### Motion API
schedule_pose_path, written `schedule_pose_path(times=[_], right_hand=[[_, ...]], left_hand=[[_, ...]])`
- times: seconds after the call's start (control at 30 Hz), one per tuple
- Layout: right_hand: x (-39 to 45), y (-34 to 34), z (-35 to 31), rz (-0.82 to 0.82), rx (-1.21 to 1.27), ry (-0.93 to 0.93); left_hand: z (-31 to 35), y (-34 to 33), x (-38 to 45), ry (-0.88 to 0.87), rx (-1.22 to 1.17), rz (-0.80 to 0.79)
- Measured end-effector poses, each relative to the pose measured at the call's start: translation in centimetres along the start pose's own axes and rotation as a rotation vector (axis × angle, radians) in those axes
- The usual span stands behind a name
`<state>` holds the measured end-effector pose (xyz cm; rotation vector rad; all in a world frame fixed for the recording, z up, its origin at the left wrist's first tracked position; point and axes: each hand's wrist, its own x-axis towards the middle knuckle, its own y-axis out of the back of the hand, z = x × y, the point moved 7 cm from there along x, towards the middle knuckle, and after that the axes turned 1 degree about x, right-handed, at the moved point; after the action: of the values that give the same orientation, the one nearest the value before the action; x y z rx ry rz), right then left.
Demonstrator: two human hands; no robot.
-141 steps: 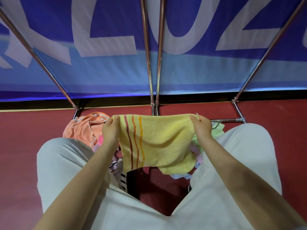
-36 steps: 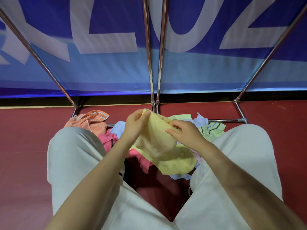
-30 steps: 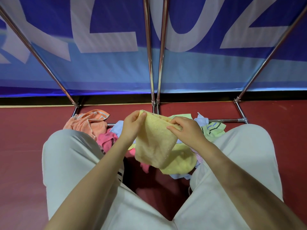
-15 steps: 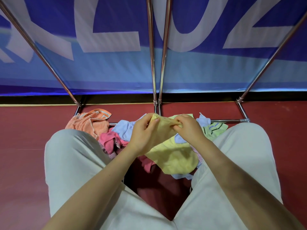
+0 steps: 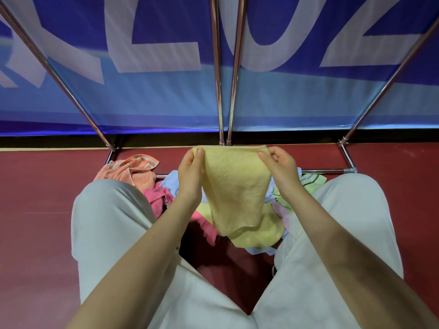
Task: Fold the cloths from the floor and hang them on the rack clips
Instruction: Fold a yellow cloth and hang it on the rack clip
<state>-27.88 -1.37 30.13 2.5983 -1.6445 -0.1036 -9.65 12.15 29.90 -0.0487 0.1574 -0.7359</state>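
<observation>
On the blue banner (image 5: 166, 98) behind the rack I read large white characters, roughly "L", "0" and "2", with others cut off at the edges; I cannot make out a full word. I note no label or brand on any cloth. The yellow cloth (image 5: 235, 186) is held up in front of my knees, its top edge level and running left to right, its long axis hanging downward to a narrower, doubled lower end. My left hand (image 5: 191, 172) pinches the top left corner between thumb and curled fingers; my right hand (image 5: 280, 168) pinches the top right corner the same way. Beneath it, on the red floor (image 5: 40, 198) between the light trousers (image 5: 107, 224), lies a loose heap: an orange cloth (image 5: 129, 170), a pink cloth (image 5: 158, 198), pale blue and green pieces. The chrome rack tubes (image 5: 217, 79) rise just behind the heap. I see no container.
</observation>
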Motion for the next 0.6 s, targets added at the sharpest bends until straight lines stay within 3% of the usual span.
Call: schedule_pose_path(times=[0.17,0.37,0.47,0.6], right_hand=[[0.2,0.9,-0.5,0.142,0.054,0.018],[0.1,1.0,2.0,0.320,0.018,-0.128],[0.0,0.3,3.0,0.354,0.021,-0.219],[-0.2,-0.9,2.7,0.339,0.006,-0.201]], left_hand=[[0.0,-1.2,0.2,0.045,-0.011,-0.039],[-2.9,-2.8,-0.1,0.288,-0.081,-0.012],[-3.5,-3.7,-0.6,0.371,-0.133,0.041],[-3.8,-5.1,-0.9,0.421,-0.207,0.077]])
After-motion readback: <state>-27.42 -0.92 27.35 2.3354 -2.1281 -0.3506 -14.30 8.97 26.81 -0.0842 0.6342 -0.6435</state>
